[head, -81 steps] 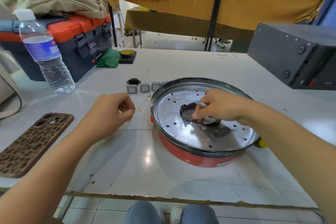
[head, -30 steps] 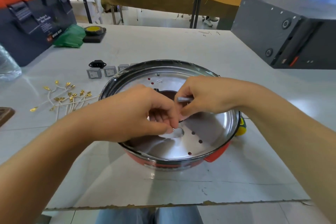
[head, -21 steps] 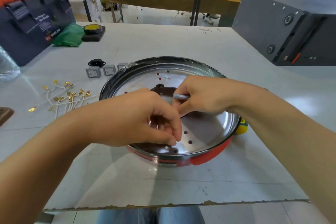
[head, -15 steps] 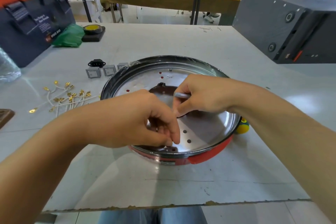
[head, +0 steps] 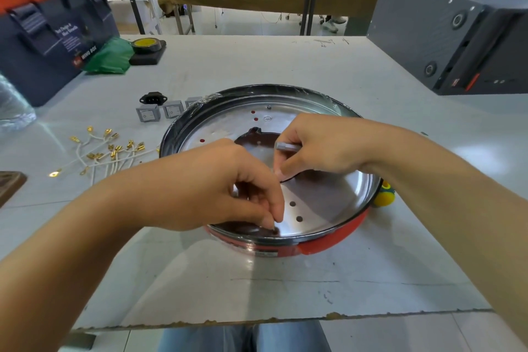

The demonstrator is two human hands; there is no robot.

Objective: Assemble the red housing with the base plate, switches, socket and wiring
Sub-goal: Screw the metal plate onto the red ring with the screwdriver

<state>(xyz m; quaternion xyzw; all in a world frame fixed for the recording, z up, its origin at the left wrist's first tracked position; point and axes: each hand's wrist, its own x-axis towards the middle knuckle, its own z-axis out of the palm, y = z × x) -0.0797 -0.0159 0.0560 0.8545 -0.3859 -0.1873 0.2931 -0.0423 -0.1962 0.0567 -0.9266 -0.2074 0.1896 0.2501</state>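
Two bare hands work over one big white bench [head: 285, 66]. Dark grey box [head: 457, 31] sits at far right, navy and orange toolbox [head: 43, 37] at far left, green bag [head: 108, 57] just beside the toolbox. Red housing [head: 334, 243] lies mid-bench, open side up, with the perforated metal base plate [head: 323, 197] seated inside its rim. Left hand [head: 205, 191] reaches in at the near edge, grip closed, fingertips pinched down on something small against the plate; too hidden to tell what. Right hand [head: 320, 146] hovers over the plate's dark centre opening, grip curled round a short metal bit [head: 287, 147], tip sticking out leftward. White wires [head: 105, 154] with gold terminals lie spread left of the housing. Grey switches [head: 160, 112] sit in a row behind them, touching the rim at the right end; black socket [head: 153, 99] just behind the switches.
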